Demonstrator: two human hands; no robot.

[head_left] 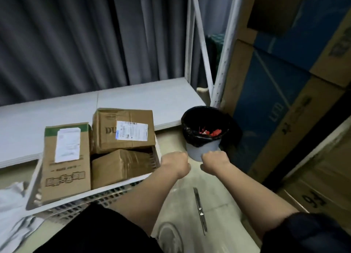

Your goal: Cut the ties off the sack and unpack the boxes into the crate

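head view: both hands' fingers curled, holding nothing visible, near bin (204,150); boxes (121,131) fill crate (98,197).

Three boxes (121,131) sit in the crate (91,197) at lower left of frame. The bin (204,136) stands right of it. A knife (199,210) lies on the floor at lower centre, the sack (13,214) at far lower left.

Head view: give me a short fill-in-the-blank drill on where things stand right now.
1. The white slatted plastic crate holds ___ brown cardboard boxes.
2. The slim metal cutter lies on the ___.
3. The small grey bin is lined with a ___ plastic bag.
4. The left hand and right hand hover just in front of the ___.

Missing words: three; floor; black; bin
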